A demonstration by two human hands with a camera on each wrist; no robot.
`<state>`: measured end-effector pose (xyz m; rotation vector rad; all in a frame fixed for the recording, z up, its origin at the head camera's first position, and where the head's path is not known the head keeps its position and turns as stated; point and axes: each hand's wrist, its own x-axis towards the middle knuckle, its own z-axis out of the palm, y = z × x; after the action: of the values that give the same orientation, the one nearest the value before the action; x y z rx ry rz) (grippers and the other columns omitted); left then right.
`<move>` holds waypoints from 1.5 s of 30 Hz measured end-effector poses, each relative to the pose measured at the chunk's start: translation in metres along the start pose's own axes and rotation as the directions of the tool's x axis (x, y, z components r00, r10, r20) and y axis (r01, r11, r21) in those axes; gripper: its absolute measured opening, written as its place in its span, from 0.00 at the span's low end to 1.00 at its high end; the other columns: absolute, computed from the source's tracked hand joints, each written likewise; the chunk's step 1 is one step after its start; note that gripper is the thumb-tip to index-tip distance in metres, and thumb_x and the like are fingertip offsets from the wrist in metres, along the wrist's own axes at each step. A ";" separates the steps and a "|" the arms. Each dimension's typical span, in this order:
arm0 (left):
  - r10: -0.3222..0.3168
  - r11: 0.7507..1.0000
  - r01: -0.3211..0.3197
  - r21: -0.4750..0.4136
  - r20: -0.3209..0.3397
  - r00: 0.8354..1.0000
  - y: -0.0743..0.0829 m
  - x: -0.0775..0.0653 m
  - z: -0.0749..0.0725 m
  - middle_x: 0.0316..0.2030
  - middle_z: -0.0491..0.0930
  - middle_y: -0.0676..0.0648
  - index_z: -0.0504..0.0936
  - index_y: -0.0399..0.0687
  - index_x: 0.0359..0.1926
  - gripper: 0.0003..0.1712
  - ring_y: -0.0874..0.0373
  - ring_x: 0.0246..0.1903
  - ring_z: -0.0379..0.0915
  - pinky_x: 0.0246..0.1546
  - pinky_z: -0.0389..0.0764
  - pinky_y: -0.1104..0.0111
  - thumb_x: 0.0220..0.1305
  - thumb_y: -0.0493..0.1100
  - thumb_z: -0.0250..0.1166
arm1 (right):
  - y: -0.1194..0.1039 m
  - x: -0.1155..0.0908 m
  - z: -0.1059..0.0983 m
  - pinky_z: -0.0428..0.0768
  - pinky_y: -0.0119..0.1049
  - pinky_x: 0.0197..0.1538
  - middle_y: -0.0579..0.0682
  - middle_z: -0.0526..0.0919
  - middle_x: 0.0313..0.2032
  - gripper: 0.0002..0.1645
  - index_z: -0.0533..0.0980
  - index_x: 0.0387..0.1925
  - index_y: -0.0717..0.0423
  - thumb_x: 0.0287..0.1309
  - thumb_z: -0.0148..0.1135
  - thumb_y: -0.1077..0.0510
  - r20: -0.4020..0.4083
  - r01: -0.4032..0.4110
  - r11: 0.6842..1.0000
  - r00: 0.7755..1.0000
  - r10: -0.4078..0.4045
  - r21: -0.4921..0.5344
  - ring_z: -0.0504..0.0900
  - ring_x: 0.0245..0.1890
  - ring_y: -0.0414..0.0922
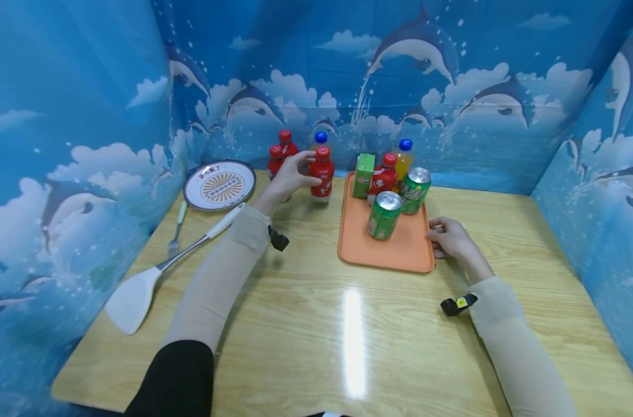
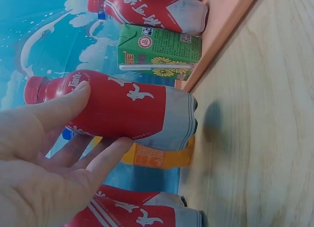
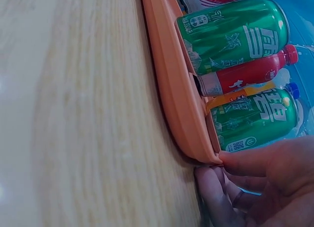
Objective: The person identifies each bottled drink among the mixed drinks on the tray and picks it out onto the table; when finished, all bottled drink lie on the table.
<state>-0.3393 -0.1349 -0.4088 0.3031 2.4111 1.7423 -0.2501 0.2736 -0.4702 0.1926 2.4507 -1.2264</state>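
My left hand grips a red bottle around its upper body, thumb on one side and fingers on the other. In the left wrist view that bottle hangs clear of the table, its shadow apart from its base. My right hand pinches the right rim of an orange tray, thumb on top and fingers below in the right wrist view. On the tray stand a green juice carton, another red bottle, an orange drink bottle and two green cans.
Behind my left hand stand two red bottles and a blue-capped orange drink bottle. On the left lie a patterned plate, a fork and a white-bladed spatula. A dolphin-print curtain encloses the table's back and sides.
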 end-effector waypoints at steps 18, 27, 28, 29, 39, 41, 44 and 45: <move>-0.057 0.998 0.058 0.008 -0.074 0.996 -0.012 0.002 0.006 0.74 0.72 0.40 0.67 0.49 0.78 0.42 0.41 0.71 0.73 0.68 0.81 0.51 0.66 0.29 0.70 | 0.001 0.002 0.001 0.90 0.36 0.38 0.65 0.74 0.59 0.33 0.56 0.79 0.65 0.81 0.48 0.59 -0.002 -0.020 1.000 1.000 0.020 0.001 0.81 0.35 0.39; -0.061 0.997 0.065 0.047 -0.081 0.995 -0.017 0.002 0.006 0.76 0.69 0.40 0.65 0.48 0.79 0.41 0.41 0.75 0.68 0.73 0.76 0.50 0.69 0.31 0.68 | 0.000 0.003 0.003 0.90 0.36 0.37 0.63 0.74 0.57 0.33 0.56 0.79 0.64 0.81 0.49 0.58 -0.001 -0.030 1.000 1.000 0.030 0.006 0.82 0.35 0.39; -0.057 0.997 0.061 0.051 -0.081 0.995 -0.017 0.002 0.006 0.76 0.69 0.40 0.65 0.48 0.79 0.41 0.42 0.75 0.67 0.73 0.75 0.50 0.70 0.31 0.68 | 0.000 0.003 0.002 0.90 0.36 0.37 0.63 0.74 0.57 0.33 0.56 0.79 0.64 0.81 0.49 0.58 -0.002 -0.028 1.000 1.000 0.028 0.008 0.81 0.35 0.39; -0.052 0.997 0.057 0.058 -0.081 0.995 -0.016 0.003 0.006 0.76 0.69 0.40 0.64 0.48 0.79 0.40 0.41 0.75 0.67 0.74 0.75 0.50 0.70 0.32 0.68 | 0.000 0.003 0.002 0.89 0.35 0.37 0.62 0.74 0.56 0.33 0.56 0.79 0.64 0.81 0.48 0.58 -0.003 -0.028 1.000 1.000 0.028 0.011 0.81 0.36 0.39; -0.031 0.976 0.047 0.213 -0.074 0.997 -0.011 0.004 0.011 0.78 0.65 0.40 0.58 0.48 0.82 0.41 0.43 0.77 0.64 0.79 0.68 0.50 0.74 0.37 0.65 | -0.004 0.000 0.000 0.89 0.35 0.37 0.61 0.74 0.54 0.32 0.56 0.79 0.65 0.82 0.48 0.58 -0.016 -0.022 1.000 1.000 0.022 0.000 0.80 0.37 0.39; -0.028 0.970 0.043 0.240 -0.063 0.998 -0.011 0.004 0.011 0.79 0.65 0.41 0.57 0.48 0.82 0.41 0.44 0.78 0.63 0.79 0.68 0.50 0.75 0.37 0.64 | -0.004 0.000 0.001 0.89 0.35 0.37 0.61 0.73 0.54 0.32 0.56 0.79 0.65 0.82 0.48 0.58 -0.020 -0.026 1.000 0.999 0.026 -0.005 0.80 0.36 0.39; -0.034 0.966 0.048 0.254 -0.062 0.997 -0.010 0.000 0.012 0.80 0.63 0.43 0.54 0.51 0.83 0.42 0.46 0.79 0.61 0.80 0.66 0.52 0.76 0.38 0.63 | -0.005 0.001 0.002 0.89 0.35 0.36 0.62 0.74 0.55 0.32 0.56 0.79 0.65 0.82 0.48 0.59 -0.022 -0.036 0.999 0.999 0.036 -0.006 0.80 0.35 0.39; -0.027 0.966 0.045 0.256 -0.071 0.997 -0.008 -0.001 0.012 0.81 0.62 0.43 0.52 0.51 0.84 0.43 0.46 0.80 0.59 0.81 0.65 0.53 0.76 0.38 0.63 | -0.005 0.001 0.002 0.89 0.35 0.36 0.62 0.74 0.55 0.33 0.56 0.79 0.65 0.82 0.48 0.59 -0.024 -0.039 0.999 0.999 0.039 -0.006 0.80 0.34 0.39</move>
<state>-0.3364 -0.1265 -0.4206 0.2314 2.6762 1.4460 -0.2516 0.2687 -0.4680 0.2529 2.4591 -1.2060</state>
